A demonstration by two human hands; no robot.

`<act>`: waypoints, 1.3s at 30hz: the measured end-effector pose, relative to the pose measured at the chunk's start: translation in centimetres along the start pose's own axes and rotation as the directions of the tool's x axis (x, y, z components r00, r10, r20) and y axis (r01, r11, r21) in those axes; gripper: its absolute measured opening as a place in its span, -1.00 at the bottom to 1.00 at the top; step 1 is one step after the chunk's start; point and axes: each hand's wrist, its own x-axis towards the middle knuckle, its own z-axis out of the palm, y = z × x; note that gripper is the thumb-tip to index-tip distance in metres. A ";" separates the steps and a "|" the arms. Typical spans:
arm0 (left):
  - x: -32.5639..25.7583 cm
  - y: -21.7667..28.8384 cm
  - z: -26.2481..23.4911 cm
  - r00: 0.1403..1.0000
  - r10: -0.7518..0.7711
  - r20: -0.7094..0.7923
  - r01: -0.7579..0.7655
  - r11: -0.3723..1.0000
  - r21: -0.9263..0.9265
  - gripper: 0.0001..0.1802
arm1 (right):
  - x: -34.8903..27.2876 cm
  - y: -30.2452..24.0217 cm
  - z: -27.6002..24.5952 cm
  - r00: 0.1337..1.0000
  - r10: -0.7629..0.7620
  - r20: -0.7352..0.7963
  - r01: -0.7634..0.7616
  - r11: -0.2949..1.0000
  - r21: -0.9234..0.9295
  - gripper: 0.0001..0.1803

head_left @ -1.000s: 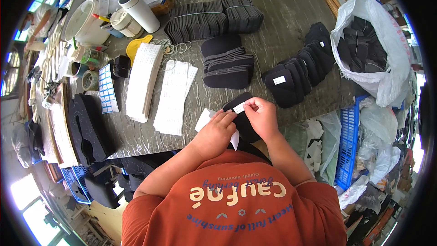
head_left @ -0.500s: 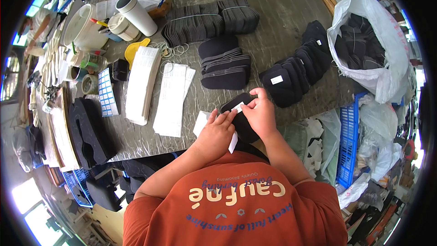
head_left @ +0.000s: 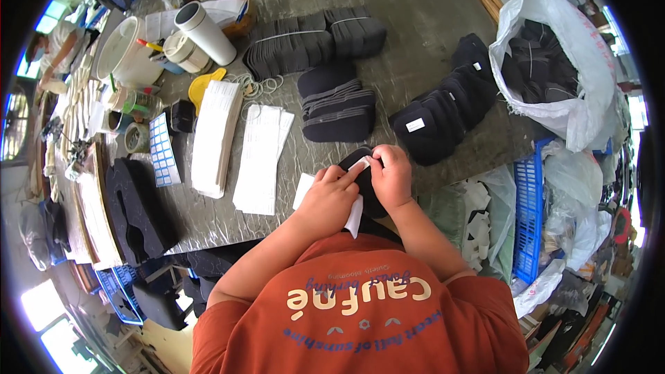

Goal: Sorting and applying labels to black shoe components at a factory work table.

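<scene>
A black rounded pad (head_left: 373, 199) lies at the table's front edge, partly covered by my hands. My left hand (head_left: 330, 195) grips a white paper sheet (head_left: 354, 219) that sticks out on both sides of it. Its index and middle fingers reach over the pad onto a small white label (head_left: 360, 164). At the label's right end, my right hand (head_left: 391, 176) is closed in a pinch between thumb and index finger. Beyond my hands sits a stack of black pads (head_left: 339, 119). To the right, a row of overlapping pads (head_left: 433, 131) shows white labels on some of them.
White paper stacks (head_left: 260, 166) and a sheet of blue-bordered stickers (head_left: 163, 151) lie left. Bundled black pads (head_left: 287, 48), a tumbler (head_left: 206, 32) and a bucket (head_left: 125, 55) stand farther back. At right are an open white sack (head_left: 589, 76) of black pieces and a blue crate (head_left: 528, 218).
My right hand's index finger has curled in, and its pinch now sits closer over the label's end. My left fingers stay on the label. The whole view has shifted slightly.
</scene>
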 end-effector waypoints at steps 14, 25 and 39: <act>0.7 1.1 -0.5 0.917 -0.327 -0.231 0.217 0.891 -0.400 -0.83 | 1.8 -1.5 -8.5 0.914 0.279 0.295 -0.366 0.881 0.299 -0.52; 4.0 2.6 4.7 0.936 0.327 0.132 -0.353 0.877 0.325 -0.33 | -23.0 20.3 -22.5 0.696 0.474 -0.540 -0.697 0.627 -0.348 -0.71; 2.7 3.8 3.1 0.987 0.064 0.150 -0.112 0.934 0.340 -0.24 | -12.0 14.0 -10.1 0.462 0.810 0.362 -0.880 0.369 0.298 -0.63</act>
